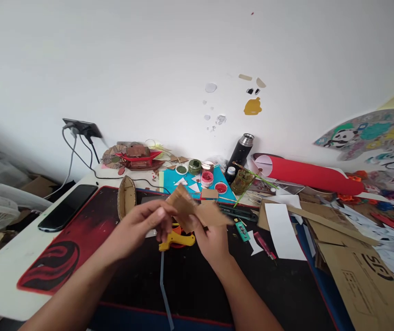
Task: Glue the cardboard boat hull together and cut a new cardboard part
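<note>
My right hand [214,243] grips a folded piece of brown cardboard [186,209], its thumb pressed on the front face. My left hand [145,225] is at the cardboard's left edge with fingers curled; whatever they may hold is hidden. Just below the cardboard lies a yellow hot glue gun [179,239] with a clear glue stick [164,289] trailing from its back toward me. Left of the hands, on the mat, a boat-shaped cardboard piece [127,198] stands partly behind my left forearm.
Paint jars [194,166] stand on a blue sheet at the back, beside a black thermos [241,149]. A phone [68,208] lies left. A red-handled cutter [265,246], a white paper strip [283,232] and cardboard sheets [358,276] lie right. Power cables [91,156] hang from a wall socket.
</note>
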A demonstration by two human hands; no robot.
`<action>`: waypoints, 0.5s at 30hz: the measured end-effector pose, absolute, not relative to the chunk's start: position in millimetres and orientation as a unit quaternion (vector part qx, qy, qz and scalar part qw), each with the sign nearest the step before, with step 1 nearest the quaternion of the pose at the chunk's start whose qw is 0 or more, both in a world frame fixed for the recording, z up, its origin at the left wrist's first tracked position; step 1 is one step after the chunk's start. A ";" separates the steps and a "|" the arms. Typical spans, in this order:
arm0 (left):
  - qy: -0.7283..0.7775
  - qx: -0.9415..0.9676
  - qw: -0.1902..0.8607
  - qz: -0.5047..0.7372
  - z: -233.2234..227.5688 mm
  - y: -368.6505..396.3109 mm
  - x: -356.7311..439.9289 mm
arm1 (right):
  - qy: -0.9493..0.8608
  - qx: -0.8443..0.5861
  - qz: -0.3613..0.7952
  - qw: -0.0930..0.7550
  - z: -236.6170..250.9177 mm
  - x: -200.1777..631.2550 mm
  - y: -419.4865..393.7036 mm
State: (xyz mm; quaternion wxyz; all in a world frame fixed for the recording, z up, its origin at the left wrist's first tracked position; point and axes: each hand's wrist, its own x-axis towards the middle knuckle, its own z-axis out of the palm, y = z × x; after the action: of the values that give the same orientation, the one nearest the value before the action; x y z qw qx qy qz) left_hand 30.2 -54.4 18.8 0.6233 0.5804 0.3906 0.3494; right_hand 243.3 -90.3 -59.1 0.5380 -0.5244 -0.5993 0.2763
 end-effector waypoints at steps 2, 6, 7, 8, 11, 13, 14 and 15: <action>0.457 0.549 0.539 0.446 23.0 -45.9 6.6 | -0.495 -0.534 0.343 0.594 -55.1 242.3 -89.4; 0.608 0.518 0.315 0.513 15.8 -6.4 -53.1 | -0.355 -0.550 0.438 0.616 -48.8 241.3 -86.1; 0.639 0.534 0.278 0.479 10.4 4.8 -66.3 | -0.342 -0.550 0.452 0.613 -47.6 240.8 -85.4; 0.670 0.543 0.260 0.435 4.1 15.1 -77.3 | -0.337 -0.548 0.463 0.610 -46.7 240.0 -84.9; 0.697 0.570 0.273 0.339 -14.3 36.6 -95.0 | -0.340 -0.540 0.485 0.598 -46.6 236.4 -83.9; 0.696 0.575 0.278 0.327 -22.0 42.5 -95.5 | -0.347 -0.543 0.482 0.594 -48.5 234.3 -83.3; 0.694 0.577 0.283 0.324 -24.0 43.6 -93.7 | -0.350 -0.546 0.477 0.593 -49.8 233.5 -82.9; 0.692 0.579 0.288 0.321 -24.8 44.1 -91.4 | -0.354 -0.550 0.471 0.591 -51.2 232.9 -82.6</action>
State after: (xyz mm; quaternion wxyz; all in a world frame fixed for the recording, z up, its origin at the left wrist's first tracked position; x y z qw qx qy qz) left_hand -91.4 44.1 -24.8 0.2878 0.5791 0.6918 0.3214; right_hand 232.9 -82.6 -51.2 0.5913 -0.5504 -0.3538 0.4714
